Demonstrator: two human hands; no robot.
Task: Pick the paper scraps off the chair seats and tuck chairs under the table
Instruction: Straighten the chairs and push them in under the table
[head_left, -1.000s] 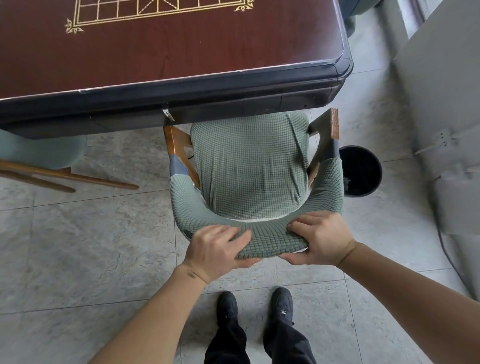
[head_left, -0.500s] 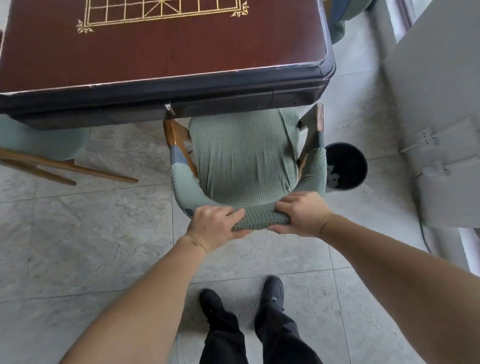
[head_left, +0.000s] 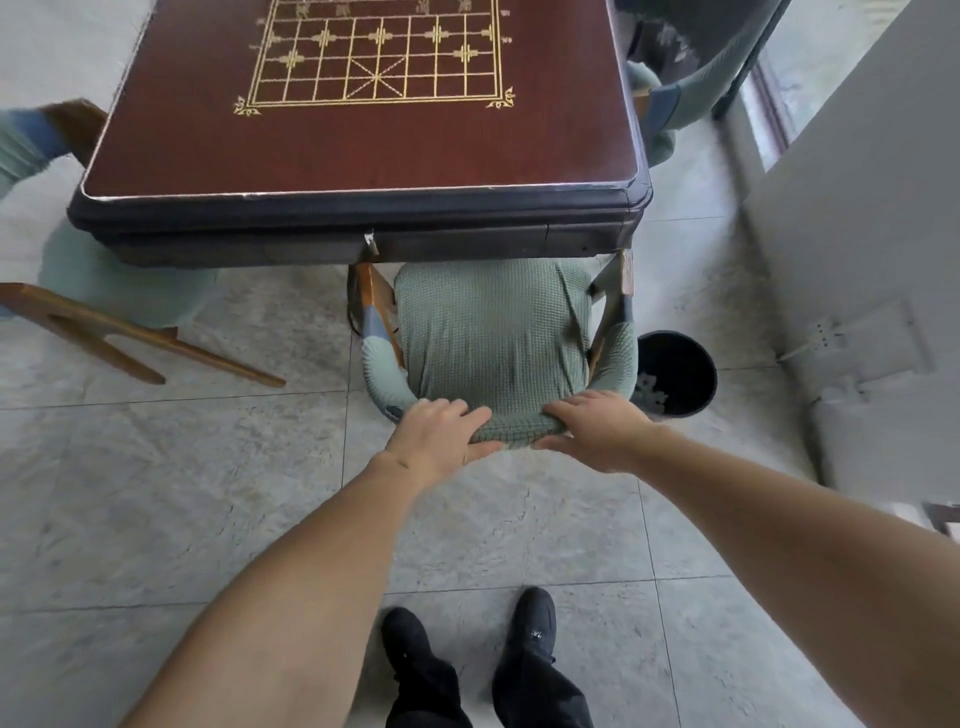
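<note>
Grey marbled floor tiles (head_left: 156, 493) with thin grout lines fill the lower view, and two black shoes (head_left: 467, 649) are seen at 6 o'clock. Beyond them, the curved backrest of the chair (head_left: 493, 332), wrapped in a sage-green waffle-knit cover, is gripped from both sides. The left hand (head_left: 436, 436) is curled over the rail's left part, fingers (head_left: 467, 413) on top and thumb underneath; the right hand (head_left: 597, 431) is closed over the right part the same way, fingers (head_left: 571, 408) on top. The seat lies just past the fingers at 12 o'clock, its front edge hidden beneath the worktop (head_left: 363, 150). Bare wooden armrests show at either side. A round black bin (head_left: 685, 364) holding pale scraps (head_left: 652, 395) stands at 3 o'clock of the chair. The worktop is glossy reddish-brown with rounded corners and a gold-lined board grid.
</note>
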